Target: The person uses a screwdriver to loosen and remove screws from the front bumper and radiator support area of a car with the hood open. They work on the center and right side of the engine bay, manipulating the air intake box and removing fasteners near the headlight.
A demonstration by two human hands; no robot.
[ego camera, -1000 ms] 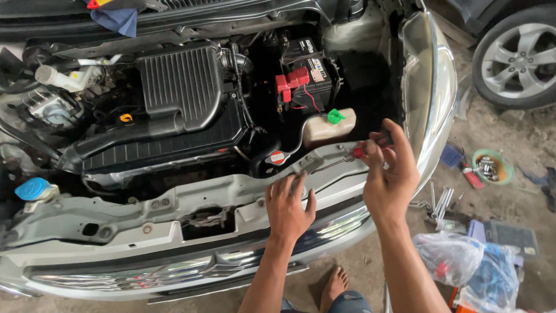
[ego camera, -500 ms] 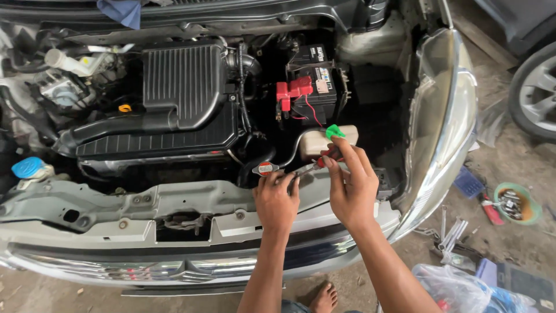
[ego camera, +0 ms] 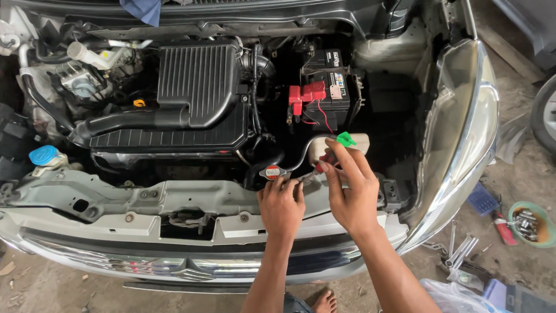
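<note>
Change: both my hands have come in from the right end of the front crossmember toward its middle, close beside the radiator cap, and my view has dropped nearer the engine bay.
Left hand: fingers curled narrow, tips resting on the front crossmember just below the radiator cap; they seem to touch the near end of a small metal tool, though I cannot tell how firmly.
Right hand: closed in a pinch, thumb and forefinger holding the red-handled end of the same tool, just in front of the coolant reservoir.
Tool: slim and short, its long axis running from lower left to upper right, handle end up toward the reservoir, tip down toward my left hand; it sits over the crossmember's upper edge, right of centre.
Coolant reservoir: whitish tank with a green cap, directly behind my right fingers; a thin hose curves from it down to the radiator cap.
Battery: behind the reservoir, red terminal cover on its left side.
Air box: black ribbed housing, left of the battery.
Washer cap: blue, at the left end of the bay.
Floor, right: green bowl holding small metal parts; loose spanners lying beside it.
</note>
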